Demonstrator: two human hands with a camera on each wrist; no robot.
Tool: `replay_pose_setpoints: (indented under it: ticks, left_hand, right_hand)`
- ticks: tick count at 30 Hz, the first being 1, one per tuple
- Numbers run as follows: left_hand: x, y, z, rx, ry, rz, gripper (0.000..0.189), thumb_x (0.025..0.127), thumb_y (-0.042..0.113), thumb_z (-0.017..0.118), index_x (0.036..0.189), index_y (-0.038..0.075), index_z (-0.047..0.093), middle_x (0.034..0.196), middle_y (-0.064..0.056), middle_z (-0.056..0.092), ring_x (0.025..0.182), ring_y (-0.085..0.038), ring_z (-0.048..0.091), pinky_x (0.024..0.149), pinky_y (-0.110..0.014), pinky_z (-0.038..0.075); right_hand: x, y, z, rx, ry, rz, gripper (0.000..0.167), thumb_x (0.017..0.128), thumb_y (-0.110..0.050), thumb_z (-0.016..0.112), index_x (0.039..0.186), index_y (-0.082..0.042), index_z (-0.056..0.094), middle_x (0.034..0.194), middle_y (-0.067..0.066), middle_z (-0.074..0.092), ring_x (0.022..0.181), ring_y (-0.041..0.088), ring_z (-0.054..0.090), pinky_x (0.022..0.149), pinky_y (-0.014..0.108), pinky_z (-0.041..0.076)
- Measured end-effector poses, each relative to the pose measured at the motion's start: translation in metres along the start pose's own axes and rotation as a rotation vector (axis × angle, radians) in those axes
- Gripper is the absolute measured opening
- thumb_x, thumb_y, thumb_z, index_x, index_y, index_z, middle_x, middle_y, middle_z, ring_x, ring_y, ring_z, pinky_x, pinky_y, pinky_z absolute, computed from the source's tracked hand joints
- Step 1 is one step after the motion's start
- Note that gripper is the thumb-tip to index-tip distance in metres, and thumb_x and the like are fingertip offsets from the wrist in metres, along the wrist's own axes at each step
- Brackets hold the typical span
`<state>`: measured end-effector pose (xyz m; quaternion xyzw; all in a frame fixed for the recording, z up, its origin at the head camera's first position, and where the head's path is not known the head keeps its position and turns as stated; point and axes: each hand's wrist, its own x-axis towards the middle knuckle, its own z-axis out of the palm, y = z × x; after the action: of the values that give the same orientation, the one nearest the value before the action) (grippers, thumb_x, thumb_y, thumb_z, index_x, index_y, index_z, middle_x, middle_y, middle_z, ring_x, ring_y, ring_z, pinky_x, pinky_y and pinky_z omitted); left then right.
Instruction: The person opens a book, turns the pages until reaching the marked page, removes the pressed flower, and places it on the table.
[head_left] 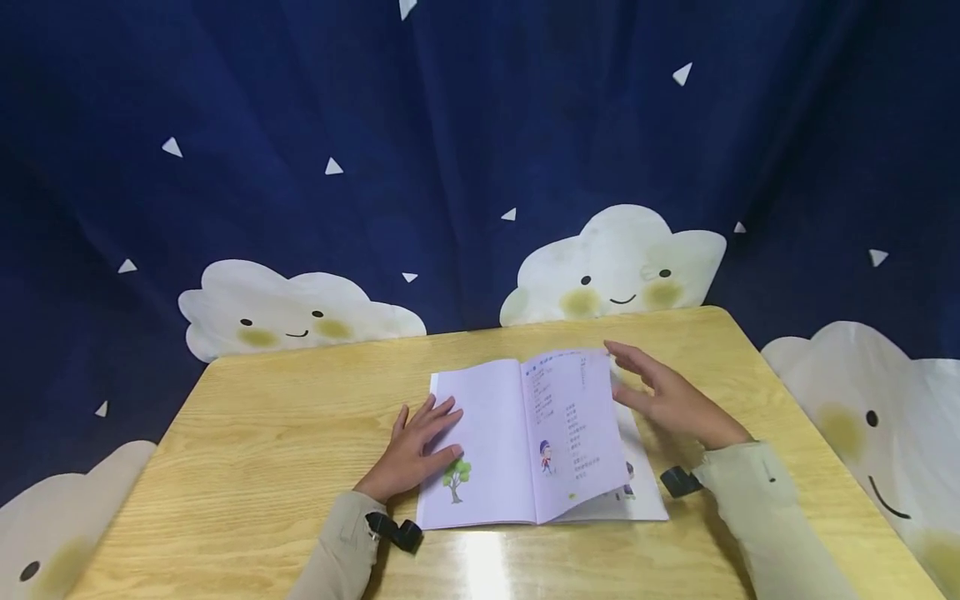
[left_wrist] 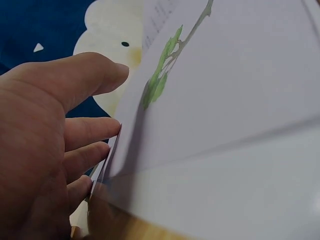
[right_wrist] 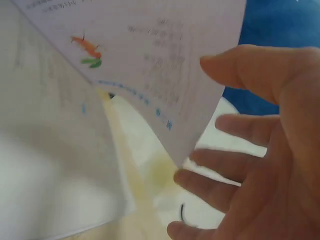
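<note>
An open paper book (head_left: 480,433) lies on the table, its left page printed with a green tree (head_left: 456,479). My left hand (head_left: 412,450) rests on the outer edge of that page with fingers spread; in the left wrist view the fingertips (left_wrist: 112,127) touch the page edge. On the right side, a loose page (head_left: 573,433) with text and a small cartoon figure stands partly raised over the page beneath. My right hand (head_left: 675,404) is at its outer edge, fingers extended. The right wrist view shows the fingers (right_wrist: 215,187) by the page corner, the thumb apart from them.
The book lies on a light wooden table (head_left: 300,433). Behind the table hangs a dark blue curtain (head_left: 465,150) with white smiling clouds and small triangles. A black wrist camera (head_left: 393,531) sits at the left sleeve, another black camera (head_left: 680,481) at the right.
</note>
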<state>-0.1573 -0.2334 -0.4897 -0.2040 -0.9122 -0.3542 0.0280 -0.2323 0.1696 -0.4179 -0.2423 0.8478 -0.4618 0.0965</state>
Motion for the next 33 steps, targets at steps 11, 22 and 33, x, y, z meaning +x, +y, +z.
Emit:
replay_pose_setpoints:
  ticks: [11, 22, 33]
  left_hand:
    - [-0.003, 0.002, -0.002, -0.01, -0.006, -0.016, 0.057, 0.092, 0.04, 0.063, 0.141, 0.014, 0.051, 0.153, -0.005, 0.036, 0.146, -0.034, 0.017, 0.112, -0.059, -0.005]
    - [-0.002, -0.002, 0.002, -0.003, -0.046, -0.07, 0.056, 0.094, 0.045, 0.057, 0.143, 0.018, 0.049, 0.155, 0.001, 0.032, 0.147, -0.025, 0.012, 0.114, -0.052, -0.008]
    - [0.002, 0.001, -0.001, -0.042, 0.019, -0.068, 0.046, 0.101, 0.039, 0.046, 0.14, 0.014, 0.053, 0.152, -0.005, 0.038, 0.145, -0.03, 0.02, 0.114, -0.057, -0.004]
  right_hand:
    - [-0.009, -0.043, 0.018, -0.167, -0.084, -0.033, 0.063, 0.094, -0.047, 0.059, 0.143, -0.009, 0.046, 0.146, 0.014, 0.046, 0.137, 0.037, 0.036, 0.11, 0.065, 0.017]
    - [-0.012, -0.065, 0.058, -0.276, -0.224, -0.165, 0.057, 0.095, -0.046, 0.056, 0.128, 0.0, 0.06, 0.136, 0.018, 0.054, 0.131, 0.035, 0.046, 0.103, 0.075, 0.006]
    - [-0.016, -0.076, 0.093, -0.345, -0.242, -0.174, 0.066, 0.094, -0.057, 0.049, 0.134, -0.004, 0.057, 0.145, 0.013, 0.047, 0.135, 0.032, 0.041, 0.106, 0.071, 0.008]
